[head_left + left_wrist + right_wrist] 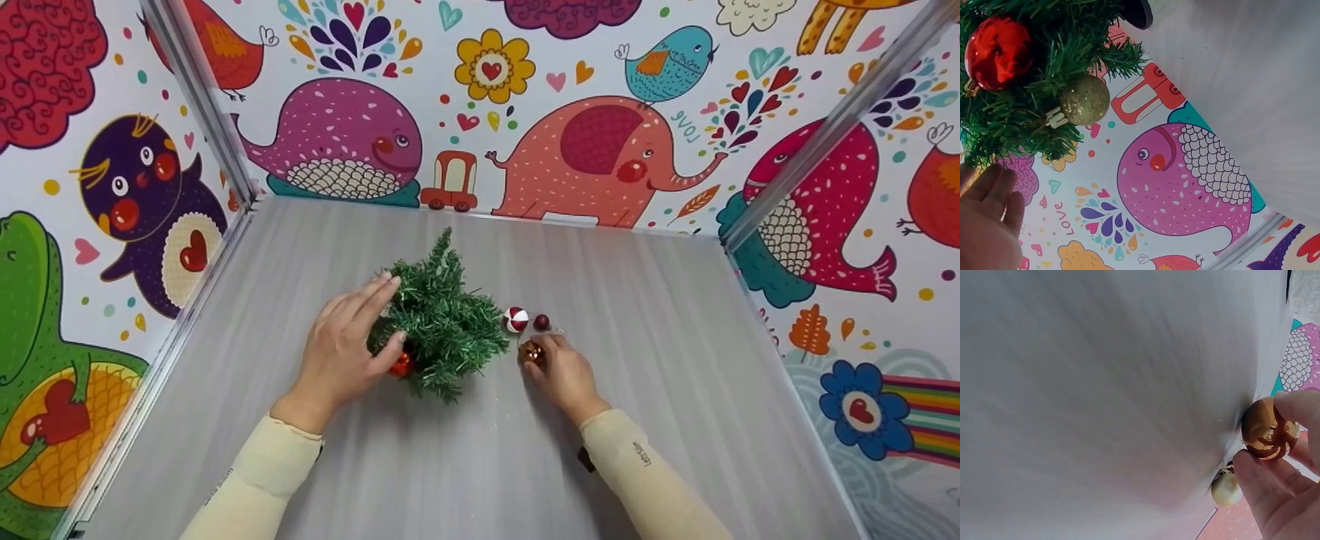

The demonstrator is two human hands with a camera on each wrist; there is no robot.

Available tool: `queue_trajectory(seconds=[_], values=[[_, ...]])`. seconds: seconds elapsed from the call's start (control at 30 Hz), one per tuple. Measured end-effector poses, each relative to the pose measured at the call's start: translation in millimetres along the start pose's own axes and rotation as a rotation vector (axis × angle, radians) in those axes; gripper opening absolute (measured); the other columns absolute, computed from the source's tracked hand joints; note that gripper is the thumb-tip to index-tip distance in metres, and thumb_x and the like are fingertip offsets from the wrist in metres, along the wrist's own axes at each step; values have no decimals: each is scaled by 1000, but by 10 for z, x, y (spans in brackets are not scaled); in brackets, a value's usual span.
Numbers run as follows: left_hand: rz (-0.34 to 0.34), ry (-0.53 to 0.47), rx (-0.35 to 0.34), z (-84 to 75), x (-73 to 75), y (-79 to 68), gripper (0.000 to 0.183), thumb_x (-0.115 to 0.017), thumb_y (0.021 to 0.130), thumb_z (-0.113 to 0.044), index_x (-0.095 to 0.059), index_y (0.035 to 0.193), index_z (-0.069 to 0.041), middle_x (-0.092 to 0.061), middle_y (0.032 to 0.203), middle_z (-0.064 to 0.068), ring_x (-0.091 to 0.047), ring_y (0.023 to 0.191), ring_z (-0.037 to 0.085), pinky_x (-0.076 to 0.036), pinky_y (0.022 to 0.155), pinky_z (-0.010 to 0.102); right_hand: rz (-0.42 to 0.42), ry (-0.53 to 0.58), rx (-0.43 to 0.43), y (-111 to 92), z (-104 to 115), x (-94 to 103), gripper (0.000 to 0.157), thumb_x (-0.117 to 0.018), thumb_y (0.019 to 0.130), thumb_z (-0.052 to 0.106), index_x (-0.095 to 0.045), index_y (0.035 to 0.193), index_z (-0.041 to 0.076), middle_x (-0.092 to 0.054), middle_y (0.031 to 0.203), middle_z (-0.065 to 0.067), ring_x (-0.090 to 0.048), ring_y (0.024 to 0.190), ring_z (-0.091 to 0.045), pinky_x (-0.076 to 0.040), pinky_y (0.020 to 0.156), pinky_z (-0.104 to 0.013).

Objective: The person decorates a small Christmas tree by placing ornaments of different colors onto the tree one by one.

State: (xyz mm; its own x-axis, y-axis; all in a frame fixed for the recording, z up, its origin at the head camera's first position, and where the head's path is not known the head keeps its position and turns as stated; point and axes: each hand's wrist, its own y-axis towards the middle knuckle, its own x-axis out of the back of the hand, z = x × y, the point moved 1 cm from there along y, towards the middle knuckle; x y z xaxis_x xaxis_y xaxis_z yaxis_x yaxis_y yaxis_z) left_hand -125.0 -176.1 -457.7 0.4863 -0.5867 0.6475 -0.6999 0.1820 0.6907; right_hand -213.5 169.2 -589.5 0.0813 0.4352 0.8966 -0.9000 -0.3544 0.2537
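Observation:
A small green artificial Christmas tree (450, 322) stands on the table. In the head view my left hand (345, 337) rests at its left side, fingers extended along the branches and thumb beside a shiny red ball ornament (400, 365). The left wrist view shows that red ball (999, 53) and a glittery gold ball ornament (1085, 101) hanging among the branches, with my left fingers (994, 188) below them. Right of the tree, my right hand (566, 375) pinches a shiny copper-gold ball ornament (1266, 427) between thumb and fingertips, close to the tabletop.
Just beyond my right hand lie a red-and-white ball (516, 320) and a small dark red ball (541, 322). A pale gold ball (1226, 489) shows near the right fingers. Cartoon-printed walls (480, 150) with metal corner strips enclose the grey table (660, 315).

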Motion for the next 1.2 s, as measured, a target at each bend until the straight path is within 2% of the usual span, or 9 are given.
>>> queue_trajectory(seconds=[0.43,0.67,1.0,1.2], values=[[-14,12,-14,-34,1,0,62,-66,87,-27,-51,145,-10,-52,145,11,-56,122,29,-42,101,48,-13,25,-5,-6,11,16,43,-80,84,20,-64,122,7,-65,117,-15,-67,98,-35,-54,84,-48],[-17,25,-31,-53,-7,9,61,-68,86,-24,-53,144,-9,-52,145,11,-56,122,29,-43,100,48,-55,75,-5,-20,45,136,47,-81,82,16,-64,124,7,-65,115,-15,-67,86,-28,-55,76,-45],[-10,42,-32,-71,9,12,59,-65,87,-25,-54,143,-10,-51,146,12,-54,126,29,-40,103,47,-117,139,126,-132,199,523,50,-79,81,8,-62,127,7,-65,117,-8,-67,90,-19,-58,73,-33],[-4,57,-40,-105,8,30,58,-64,88,-26,-54,142,-10,-49,148,11,-50,131,29,-38,105,49,-164,160,227,-236,340,746,51,-78,80,8,-61,128,9,-64,120,-5,-67,92,-14,-57,75,-31]])
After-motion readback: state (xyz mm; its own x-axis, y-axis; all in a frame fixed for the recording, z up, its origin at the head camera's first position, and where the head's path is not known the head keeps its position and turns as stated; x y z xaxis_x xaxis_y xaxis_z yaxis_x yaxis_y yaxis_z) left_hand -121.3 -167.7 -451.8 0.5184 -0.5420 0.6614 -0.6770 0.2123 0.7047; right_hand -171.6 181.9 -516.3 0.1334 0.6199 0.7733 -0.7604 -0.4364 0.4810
